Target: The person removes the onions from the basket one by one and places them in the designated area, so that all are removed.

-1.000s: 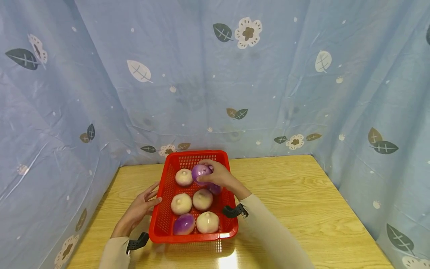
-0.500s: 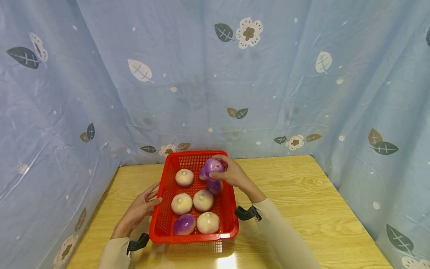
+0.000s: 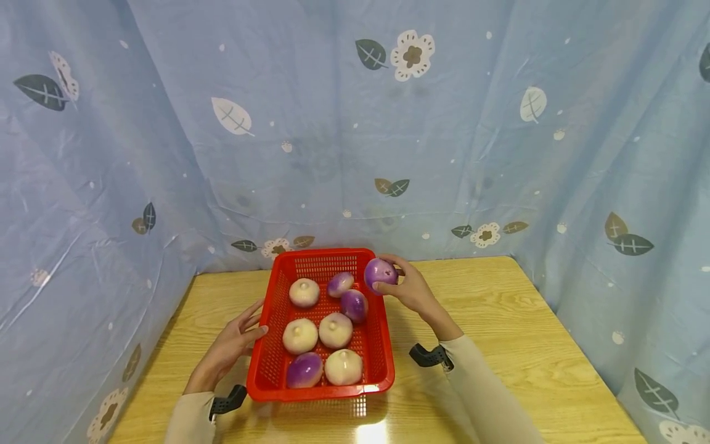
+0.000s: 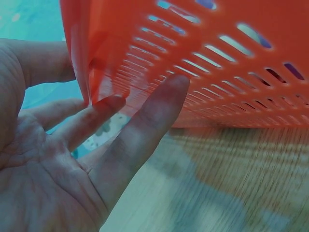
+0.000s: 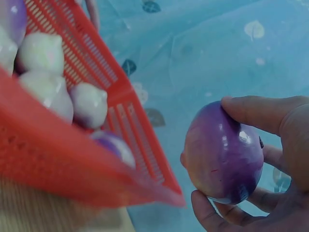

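My right hand (image 3: pixel 410 287) grips a purple-and-cream turnip (image 5: pixel 224 152), thumb on one side and fingers on the other. In the head view the turnip overlaps the right rim of a red plastic basket (image 3: pixel 386 345); in the right wrist view it is apart from the basket corner. My left hand (image 3: pixel 235 339) lies at the basket's left side, thumb tip at the rim and fairly straight fingers (image 4: pixel 140 130) against the slotted outer wall. Inside the basket are several more turnips, among them a pale turnip (image 3: pixel 344 367) at the front and a purple turnip (image 3: pixel 354 306) at the right.
The basket stands on a wooden table (image 3: pixel 471 327), towards its left part. A blue curtain (image 3: pixel 310 172) with leaf and flower prints hangs behind the table and along both sides. Each wrist wears a black strap, such as the right wrist strap (image 3: pixel 429 356).
My right hand has carried the turnip rightward from over the basket's back part to its right rim, uncovering two purple turnips. The left hand and the basket have stayed put.
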Demonstrator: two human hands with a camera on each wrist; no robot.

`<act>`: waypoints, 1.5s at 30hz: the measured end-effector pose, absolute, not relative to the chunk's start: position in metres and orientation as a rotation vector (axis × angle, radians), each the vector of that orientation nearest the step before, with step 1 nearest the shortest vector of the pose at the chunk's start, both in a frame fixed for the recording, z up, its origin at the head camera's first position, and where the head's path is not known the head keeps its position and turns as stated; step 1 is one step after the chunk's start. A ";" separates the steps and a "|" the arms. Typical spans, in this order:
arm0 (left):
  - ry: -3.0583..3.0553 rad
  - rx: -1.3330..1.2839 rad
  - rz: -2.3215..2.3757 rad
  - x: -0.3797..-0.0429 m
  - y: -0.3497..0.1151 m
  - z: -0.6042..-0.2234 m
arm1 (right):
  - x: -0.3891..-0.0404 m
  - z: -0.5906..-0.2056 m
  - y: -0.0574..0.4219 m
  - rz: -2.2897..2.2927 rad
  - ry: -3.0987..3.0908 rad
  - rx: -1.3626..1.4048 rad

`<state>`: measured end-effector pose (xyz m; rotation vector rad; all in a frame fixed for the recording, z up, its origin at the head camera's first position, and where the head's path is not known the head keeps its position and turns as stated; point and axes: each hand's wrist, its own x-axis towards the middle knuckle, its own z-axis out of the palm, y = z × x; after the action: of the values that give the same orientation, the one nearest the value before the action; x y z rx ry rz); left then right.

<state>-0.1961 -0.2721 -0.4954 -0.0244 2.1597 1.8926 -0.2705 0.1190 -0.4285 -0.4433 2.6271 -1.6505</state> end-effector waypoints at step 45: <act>2.126 -0.010 1.906 -0.197 -0.273 -0.494 | -0.334 -0.531 0.159 -1.430 2.909 -0.190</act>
<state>-0.1974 -0.2732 -0.4939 -0.0103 2.1256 1.9060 -0.3340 0.1586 -0.5307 -0.1897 2.9091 -1.4303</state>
